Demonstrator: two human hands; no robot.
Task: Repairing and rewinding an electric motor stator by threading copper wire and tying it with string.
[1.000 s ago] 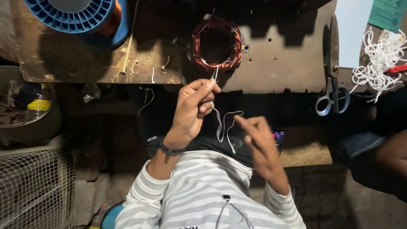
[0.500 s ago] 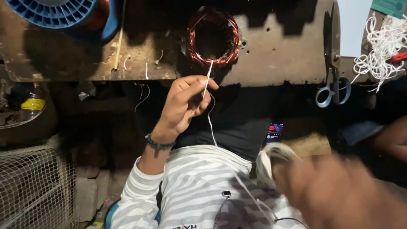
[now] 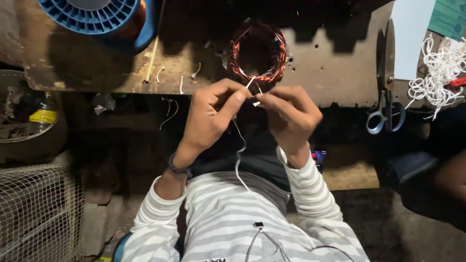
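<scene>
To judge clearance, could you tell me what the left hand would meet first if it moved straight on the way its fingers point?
Probably the right hand, which its fingertips nearly touch over the thin white cord; depth is unclear.

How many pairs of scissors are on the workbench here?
1. The scissors lie at the bench's right side, blue handles toward the person, beside the white string bundle. Others may be hidden in the dark areas.

Motor-winding workshop, scarred workbench (image 3: pixel 330 73), copper coil (image 3: pixel 258 53), blue wire spool (image 3: pixel 94 17), scissors (image 3: pixel 386 109)
</scene>
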